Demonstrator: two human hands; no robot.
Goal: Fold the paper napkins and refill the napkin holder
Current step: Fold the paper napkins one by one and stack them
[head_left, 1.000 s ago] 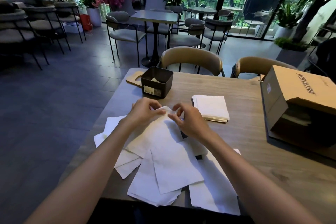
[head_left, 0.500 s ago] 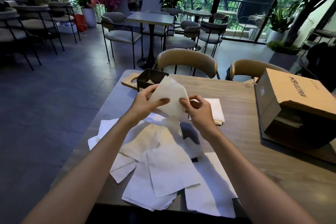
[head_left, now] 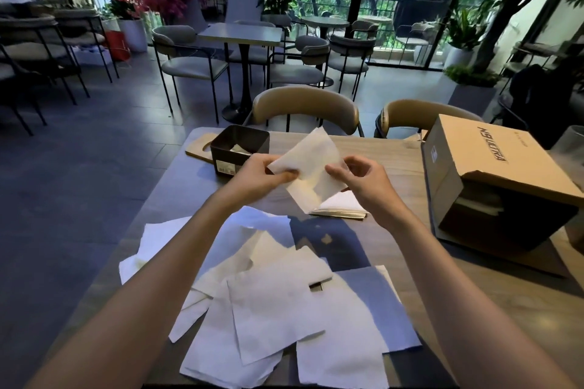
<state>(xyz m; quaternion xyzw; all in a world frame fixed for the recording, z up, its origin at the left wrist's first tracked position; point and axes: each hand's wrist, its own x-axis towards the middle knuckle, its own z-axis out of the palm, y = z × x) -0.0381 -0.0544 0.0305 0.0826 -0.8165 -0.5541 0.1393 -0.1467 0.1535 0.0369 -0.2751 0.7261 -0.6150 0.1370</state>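
Both hands are raised above the middle of the table (head_left: 395, 167): the left hand (head_left: 259, 175) pinches the left edge of a white napkin (head_left: 311, 167) between thumb and fingers, and the right hand (head_left: 363, 181) is half open, fingertips at its right edge. This napkin is thin, tilted and partly folded. Near the far left corner, the dark napkin holder (head_left: 238, 148) has a little white paper inside; a folded stack (head_left: 339, 207) lies below the hands, loose napkins (head_left: 284, 309) cover the near edge, and a cardboard box (head_left: 493, 180) lies on its side at the right edge.
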